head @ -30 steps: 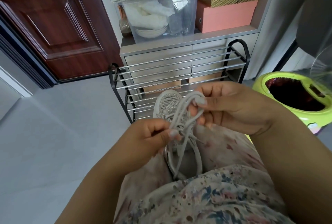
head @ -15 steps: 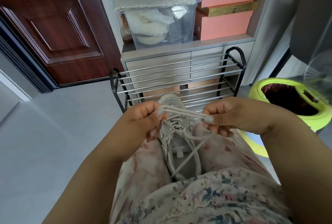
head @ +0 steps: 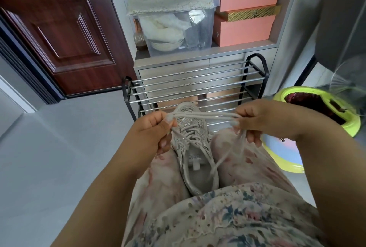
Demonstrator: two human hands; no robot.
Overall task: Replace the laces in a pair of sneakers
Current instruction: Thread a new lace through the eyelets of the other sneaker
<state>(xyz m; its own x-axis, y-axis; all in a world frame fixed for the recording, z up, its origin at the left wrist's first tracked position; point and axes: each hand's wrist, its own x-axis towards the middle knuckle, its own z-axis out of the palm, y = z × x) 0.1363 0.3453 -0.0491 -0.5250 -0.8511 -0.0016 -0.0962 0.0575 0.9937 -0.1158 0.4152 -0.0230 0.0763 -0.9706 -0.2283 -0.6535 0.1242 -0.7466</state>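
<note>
The heel of the pale grey mesh sneaker disappears under the hem of the floral eyelet-trimmed blouse, and its sides are wedged out of sight between the knees. The lettering on its tongue tab is too small to read. Where the off-white cord lace ends inside the left hand and right hand is covered by curled fingers. Both forearms run off the bottom edge. The lime-green round bin is partly behind the right wrist and a blurred clear sheet. The salmon-pink cardboard boxes are cut by the top edge.
</note>
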